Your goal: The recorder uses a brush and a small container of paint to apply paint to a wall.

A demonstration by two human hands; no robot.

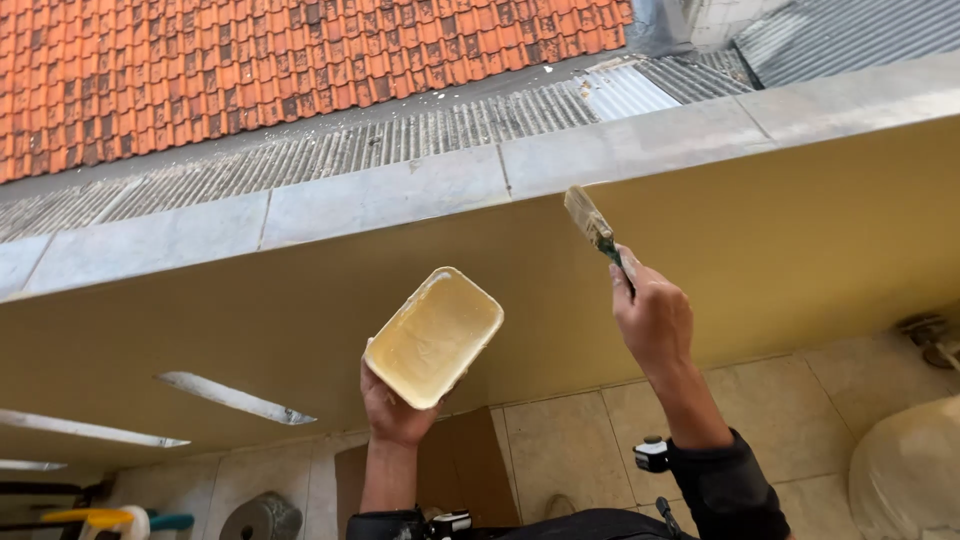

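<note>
My left hand grips the near end of a rectangular plastic tub coated inside with cream-yellow paint, tilted toward me. My right hand is shut on the dark green handle of a flat paintbrush. Its pale bristles point up and touch the yellow low wall just under the grey stone coping. The two hands are apart, the tub to the left of the brush.
Beyond the coping lie a corrugated metal roof and orange clay tiles. Beige floor tiles and a sheet of brown cardboard are below. A covered pale bundle sits at right, tools at lower left.
</note>
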